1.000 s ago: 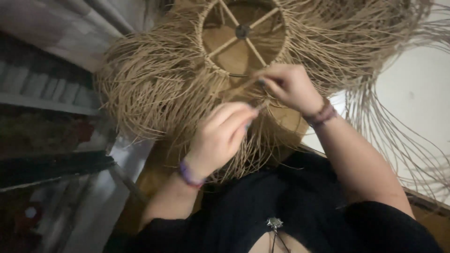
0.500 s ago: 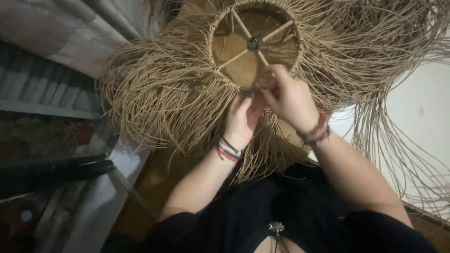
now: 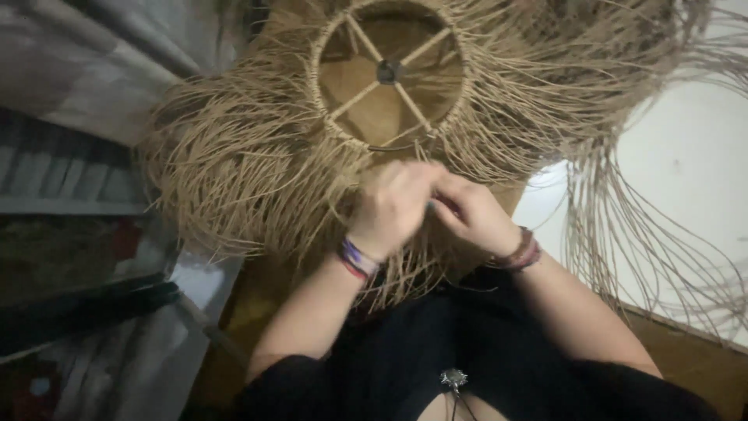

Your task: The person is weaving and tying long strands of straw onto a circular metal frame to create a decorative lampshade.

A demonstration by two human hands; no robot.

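Observation:
A shaggy lampshade of tan straw fibre fills the upper view, with a round wrapped ring and crossed spokes at its top. Both hands meet just below that ring. My left hand is closed, fingers curled around straw strands at the ring's lower edge. My right hand touches it from the right, fingers pinched on the same bunch of fibre. Both wrists wear bracelets. What lies between the fingertips is hidden by the knuckles.
Long loose straw strands hang down at the right over a white surface. A brown wooden surface lies beneath. Grey fabric and dark shelves stand at the left. My black garment fills the bottom.
Both hands have dropped slightly from the ring's edge and drawn close together. The lampshade has shifted toward the upper middle of the view.

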